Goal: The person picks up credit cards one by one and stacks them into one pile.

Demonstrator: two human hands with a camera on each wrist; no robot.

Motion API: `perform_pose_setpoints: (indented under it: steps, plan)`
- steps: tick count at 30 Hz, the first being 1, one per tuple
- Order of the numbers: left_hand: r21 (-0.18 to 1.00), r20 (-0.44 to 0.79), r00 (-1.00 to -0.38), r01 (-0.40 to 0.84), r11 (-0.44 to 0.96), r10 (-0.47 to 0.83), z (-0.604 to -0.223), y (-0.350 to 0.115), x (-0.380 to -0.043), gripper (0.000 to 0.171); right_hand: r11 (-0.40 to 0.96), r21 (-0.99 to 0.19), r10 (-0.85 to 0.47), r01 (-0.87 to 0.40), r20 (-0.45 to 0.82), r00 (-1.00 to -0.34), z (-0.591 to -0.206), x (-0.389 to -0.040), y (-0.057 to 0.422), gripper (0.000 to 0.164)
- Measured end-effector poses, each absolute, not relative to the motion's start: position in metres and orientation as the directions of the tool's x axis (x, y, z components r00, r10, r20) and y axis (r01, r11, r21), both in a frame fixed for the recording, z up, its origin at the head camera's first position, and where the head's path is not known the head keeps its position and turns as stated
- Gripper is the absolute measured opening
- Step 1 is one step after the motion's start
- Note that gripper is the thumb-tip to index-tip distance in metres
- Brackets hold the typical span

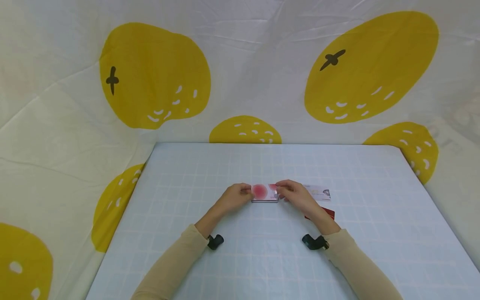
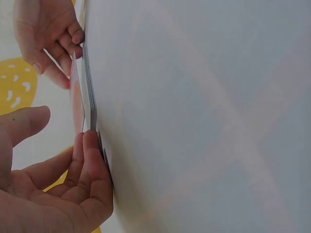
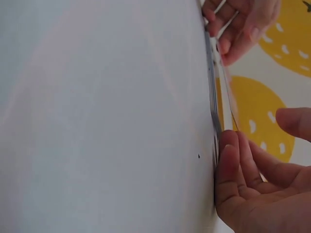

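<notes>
A white card (image 1: 259,192) with a pink-red round print lies between my two hands, over a thin stack of cards (image 2: 91,92). In the left wrist view a narrow gap shows between this card and the stack. My left hand (image 1: 236,196) holds the card's left end with curled fingertips, its thumb (image 2: 29,124) standing away. At the other end my right hand (image 1: 297,195) holds with its fingertips, the thumb (image 3: 294,121) likewise apart in the right wrist view. The lower fingers of both hands rest against the stack's ends.
Beside the right hand lie a pale printed card (image 1: 318,193) and, partly hidden under the wrist, a dark red card (image 1: 328,213). The table (image 1: 240,258) has a light checked cover. A cloth (image 1: 258,62) with yellow fruit prints hangs behind it.
</notes>
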State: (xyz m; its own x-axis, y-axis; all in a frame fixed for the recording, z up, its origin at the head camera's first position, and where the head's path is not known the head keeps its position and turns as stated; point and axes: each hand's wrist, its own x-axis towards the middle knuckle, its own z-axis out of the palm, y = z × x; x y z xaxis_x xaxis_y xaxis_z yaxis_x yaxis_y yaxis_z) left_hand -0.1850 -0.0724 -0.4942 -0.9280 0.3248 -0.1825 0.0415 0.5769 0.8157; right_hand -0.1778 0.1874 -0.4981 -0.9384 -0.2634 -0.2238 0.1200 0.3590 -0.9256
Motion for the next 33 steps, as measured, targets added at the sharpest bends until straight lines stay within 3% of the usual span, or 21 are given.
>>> perform_pose_setpoints:
  steps: [33]
  plan:
    - [0.775,-0.163,-0.916,0.111,0.622,0.366,-0.4985,-0.0696,-0.1852,0.042,0.502,-0.86,-0.25,0.095,-0.249,-0.935,-0.5018,-0.1798,0.1858,0.038]
